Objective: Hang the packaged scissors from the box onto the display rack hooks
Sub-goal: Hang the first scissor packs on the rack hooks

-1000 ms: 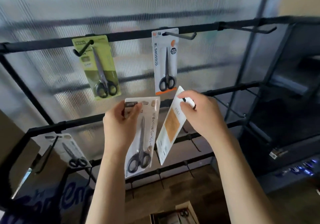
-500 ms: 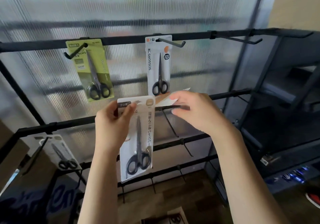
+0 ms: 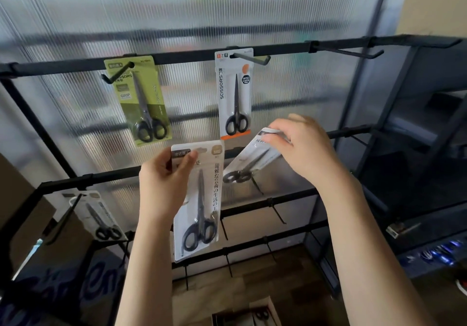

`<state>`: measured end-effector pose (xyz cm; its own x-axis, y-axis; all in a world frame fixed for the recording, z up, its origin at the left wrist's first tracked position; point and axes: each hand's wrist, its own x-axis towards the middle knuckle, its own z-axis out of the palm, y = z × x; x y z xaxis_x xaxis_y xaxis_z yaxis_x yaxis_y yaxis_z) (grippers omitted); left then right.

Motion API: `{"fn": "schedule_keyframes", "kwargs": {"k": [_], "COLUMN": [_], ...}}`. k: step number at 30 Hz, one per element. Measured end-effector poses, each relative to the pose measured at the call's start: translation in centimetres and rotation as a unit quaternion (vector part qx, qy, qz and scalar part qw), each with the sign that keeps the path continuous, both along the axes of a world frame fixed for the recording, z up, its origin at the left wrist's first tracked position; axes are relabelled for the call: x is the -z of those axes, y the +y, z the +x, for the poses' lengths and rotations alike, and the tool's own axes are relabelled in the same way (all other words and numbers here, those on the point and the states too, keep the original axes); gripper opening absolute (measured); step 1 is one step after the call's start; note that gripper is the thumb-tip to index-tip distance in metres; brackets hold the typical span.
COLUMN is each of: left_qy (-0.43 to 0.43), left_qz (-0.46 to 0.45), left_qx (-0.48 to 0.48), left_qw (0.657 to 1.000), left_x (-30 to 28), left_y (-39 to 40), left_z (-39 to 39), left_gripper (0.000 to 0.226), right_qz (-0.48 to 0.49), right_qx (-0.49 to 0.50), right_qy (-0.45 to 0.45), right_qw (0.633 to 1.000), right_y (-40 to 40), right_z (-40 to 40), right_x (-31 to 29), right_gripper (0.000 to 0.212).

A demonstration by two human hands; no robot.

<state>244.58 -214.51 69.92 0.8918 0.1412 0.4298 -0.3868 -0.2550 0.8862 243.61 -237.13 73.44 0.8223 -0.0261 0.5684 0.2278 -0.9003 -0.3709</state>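
Hands raised before rack, left hand pinching upright scissors pack, right hand gripping tilted pack

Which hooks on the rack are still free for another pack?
The top-right hook, right of the white scissors pack, is bare, and so are the lower hooks under the right hand. The upper left is crowded.

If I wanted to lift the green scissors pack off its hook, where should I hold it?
Probably take the green scissors pack by its flat lower edges, below the handles, coming from the front. Its top hole sits on an upturned hook, so a low grip lets you lift and slide it forward.
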Motion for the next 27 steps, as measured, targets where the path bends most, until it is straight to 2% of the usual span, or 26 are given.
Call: {"fn": "schedule_keyframes", "kwargs": {"k": [5,11,18,23,27], "left_qy": [0.005,-0.002,-0.002,0.0,-0.017], "left_qz": [0.025,0.04,0.024,0.004,-0.027], "left_qx": [0.022,0.064,0.101,0.154,0.172], "left_qw": [0.999,0.997,0.995,0.988,0.985], "left_x": [-0.1,0.0,0.3,0.0,-1.0], "left_y": [-0.7,-1.7,-2.9,-4.0,-5.5], "left_z": [0.0,-0.1,-0.2,-0.2,-0.5], "left_gripper": [0.016,0.019,0.016,0.006,0.004], "right_qz": [0.007,-0.025,0.055,0.099,0.108], "right_qx": [0.001,-0.038,-0.007,0.081,0.092], "right_qy": [0.028,0.076,0.1,0.021,-0.071], "right_qw": [1.0,0.996,0.993,0.992,0.987], "right_y": [-0.3,0.4,0.6,-0.2,-1.6], "right_z": [-0.6,-1.9,-4.5,-6.0,-6.6], "right_x": [0.8,1.4,2.1,2.8,2.3], "right_gripper": [0.017,0.009,0.008,0.01,0.004]}}
